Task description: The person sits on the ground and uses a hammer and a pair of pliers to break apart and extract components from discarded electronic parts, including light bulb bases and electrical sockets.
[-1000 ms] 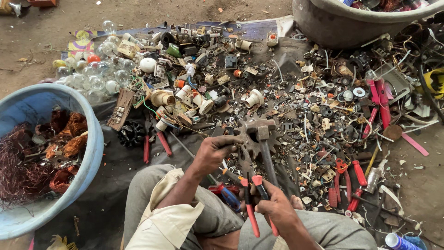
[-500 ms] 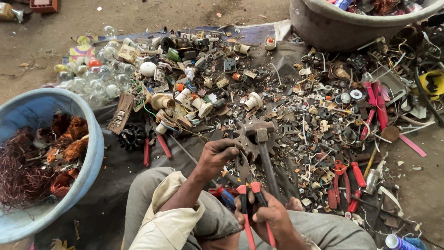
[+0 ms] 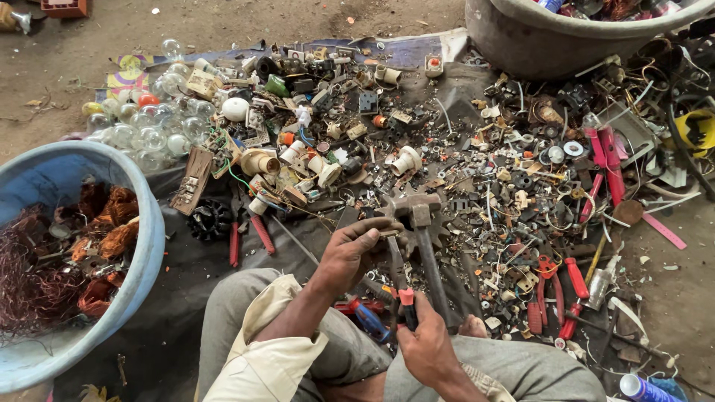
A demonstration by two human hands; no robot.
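A small metal scrap piece [image 3: 387, 233] is pinched in the fingers of the left hand [image 3: 350, 253], which are curled tight around it, right at the nose of a pair of red-handled pliers [image 3: 400, 279]. The pliers' handles are squeezed together in the right hand [image 3: 426, 344], fingers wrapped fully closed. Just beside the pliers a hammer [image 3: 421, 238] is laid, head pointing away from the knees. Everything's spread on a dark cloth [image 3: 186, 298] on the ground: beyond the hammer a big heap of sockets, switches and scrap bits [image 3: 335, 126] is piled up. Well left of the hammer a blue tub [image 3: 141, 216] filled with copper wire [image 3: 30, 275] is seen, and clear glass bulbs [image 3: 149, 134] are clustered past the tub. A grey basin [image 3: 536, 45] is parked far beyond the hammer, to the right.
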